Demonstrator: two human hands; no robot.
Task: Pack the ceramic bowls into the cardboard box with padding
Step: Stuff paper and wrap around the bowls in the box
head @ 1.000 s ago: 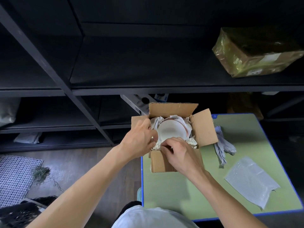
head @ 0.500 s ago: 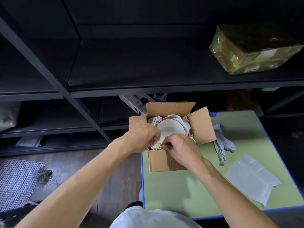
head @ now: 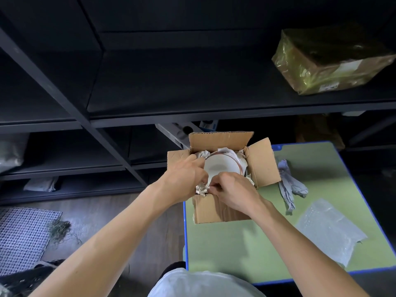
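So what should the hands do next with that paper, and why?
Probably tuck the crumpled paper down into the cardboard box beside the bowl: left hand and right hand both pinch it at the near wall, where it bulges above the rim.

One wide-angle view looks from the person's head, forward and down. The box (head: pixel 214 213) sits near the camera, just below mid-frame. Behind the box, dark shelves (head: pixel 192 82) fill the upper half. The table (head: pixel 246 245) spreads right of the box and the floor (head: pixel 107 217) left. No second view overlaps it.
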